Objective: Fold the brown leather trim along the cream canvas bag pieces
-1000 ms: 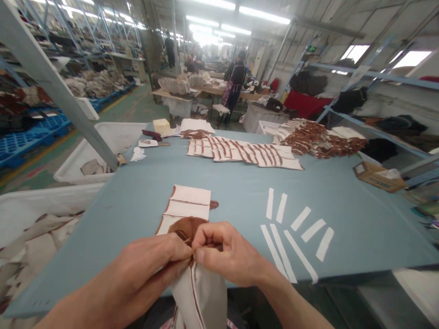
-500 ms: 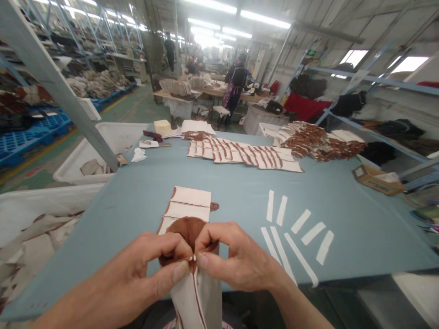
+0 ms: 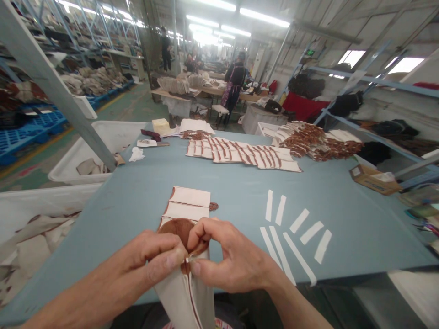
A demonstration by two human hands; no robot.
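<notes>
At the near edge of the table, a tube-shaped cream leather piece with brown inside (image 3: pixel 173 299) stands with its opening upward. My left hand (image 3: pixel 147 262) pinches the rim on one side of the seam. Close beside it, my right hand (image 3: pixel 229 258) pinches the rim on the other side. A small white bit shows between the fingertips at the top of the seam. Just behind, a stack of similar cream pieces with brown edges (image 3: pixel 188 198) lies flat, with a brown frilled scrap (image 3: pixel 213 206) poking out at its right.
Several white strips (image 3: pixel 307 233) lie on the blue-green table (image 3: pixel 240 192) at right. Along the back are a row of cream-and-brown pieces (image 3: pixel 240 153), a heaped pile (image 3: pixel 318 139) and a cardboard box (image 3: pixel 373 180). White bins (image 3: pixel 58 187) stand at left; a person (image 3: pixel 235 82) is farther off.
Both hands have shifted slightly left with the tube-shaped piece, which now leans a little more. Their pinching grip at the seam stays much the same.
</notes>
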